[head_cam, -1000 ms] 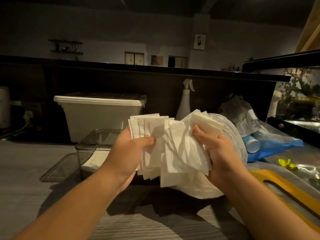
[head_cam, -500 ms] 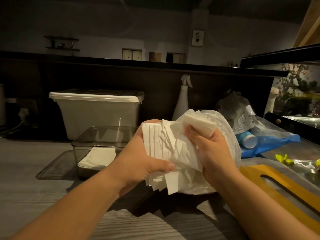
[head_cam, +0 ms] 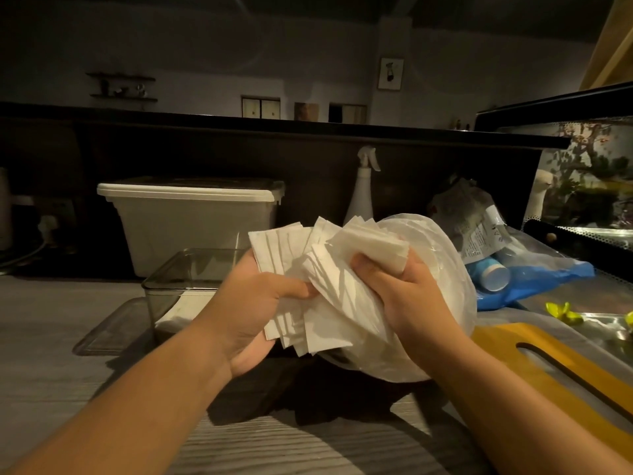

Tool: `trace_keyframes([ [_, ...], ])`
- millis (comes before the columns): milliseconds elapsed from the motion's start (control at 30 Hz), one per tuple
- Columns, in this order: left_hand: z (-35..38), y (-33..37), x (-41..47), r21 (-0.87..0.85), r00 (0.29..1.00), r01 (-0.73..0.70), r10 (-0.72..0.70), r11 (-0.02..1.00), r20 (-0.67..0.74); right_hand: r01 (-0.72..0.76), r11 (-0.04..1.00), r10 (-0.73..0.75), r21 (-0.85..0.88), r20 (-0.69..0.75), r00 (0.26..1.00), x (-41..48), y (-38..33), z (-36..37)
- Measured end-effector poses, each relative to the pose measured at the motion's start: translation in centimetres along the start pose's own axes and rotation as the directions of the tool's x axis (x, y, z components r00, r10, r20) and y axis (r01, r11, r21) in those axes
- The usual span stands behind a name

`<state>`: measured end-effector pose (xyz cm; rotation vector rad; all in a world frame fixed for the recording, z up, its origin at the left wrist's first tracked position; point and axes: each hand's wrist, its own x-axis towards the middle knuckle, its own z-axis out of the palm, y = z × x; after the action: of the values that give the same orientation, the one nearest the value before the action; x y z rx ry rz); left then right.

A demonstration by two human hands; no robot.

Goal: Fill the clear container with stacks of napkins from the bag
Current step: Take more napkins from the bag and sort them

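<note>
A fanned, uneven stack of white napkins [head_cam: 318, 286] is held above the grey counter between both hands. My left hand [head_cam: 251, 313] grips its left and lower side with the thumb across the front. My right hand [head_cam: 407, 296] grips the right part, thumb pressed into the top sheets. Just behind my right hand sits the clear plastic bag [head_cam: 442, 269] with more napkins inside. The clear container [head_cam: 178, 275] stands to the left on the counter, open, with a low layer of white napkins [head_cam: 178, 317] in its bottom.
A flat clear lid [head_cam: 102, 334] lies under or beside the container. Behind stand a lidded white bin [head_cam: 191, 221] and a spray bottle [head_cam: 361, 197]. A blue bag [head_cam: 534, 279] with bottles, a yellow board [head_cam: 555, 365] and a glass display case [head_cam: 589, 180] crowd the right.
Both hands have drawn the napkins closer together and lower, bunching the spread fan into a tighter stack. The view shifted slightly.
</note>
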<state>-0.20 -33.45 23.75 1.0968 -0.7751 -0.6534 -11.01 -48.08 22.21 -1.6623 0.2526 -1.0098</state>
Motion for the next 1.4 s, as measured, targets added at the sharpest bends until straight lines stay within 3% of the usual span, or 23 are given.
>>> trace_keyframes([
  [200, 0.2, 0.2, -0.3, -0.083, 0.994, 0.100, -0.095, 0.992, 0.054, 0.089, 0.995, -0.091, -0.049, -0.038, 0.995, 0.2, 0.0, -0.2],
  [367, 0.7, -0.3, -0.5, -0.022, 0.996, 0.080, -0.079, 0.997, 0.049, 0.164, 0.979, -0.168, -0.119, -0.025, 0.985, 0.0, 0.0, 0.0],
  [600, -0.3, 0.0, 0.2, 0.074, 0.992, -0.016, 0.025, 0.997, -0.125, 0.009, 0.998, -0.016, 0.056, 0.117, 0.993, 0.3, -0.8, -0.9],
  [767, -1.0, 0.4, 0.6, 0.126, 0.981, -0.054, 0.076, 0.991, -0.179, 0.019, 0.999, -0.017, -0.036, 0.050, 0.999, 0.4, -0.7, -0.9],
  [1067, -0.6, 0.3, 0.2, 0.038, 0.993, 0.042, -0.038, 0.998, -0.111, 0.015, 0.998, -0.012, 0.063, -0.059, 0.998, 0.2, -0.7, -0.8],
  [1233, 0.0, 0.1, -0.1, -0.006, 0.990, 0.132, -0.133, 0.991, -0.057, 0.061, 0.998, -0.061, 0.012, -0.019, 0.998, -0.2, -0.4, -0.2],
  [1400, 0.2, 0.0, -0.2, 0.052, 0.996, 0.072, -0.070, 0.996, -0.050, 0.124, 0.983, -0.132, -0.134, -0.046, 0.990, -0.1, 0.3, 0.4],
])
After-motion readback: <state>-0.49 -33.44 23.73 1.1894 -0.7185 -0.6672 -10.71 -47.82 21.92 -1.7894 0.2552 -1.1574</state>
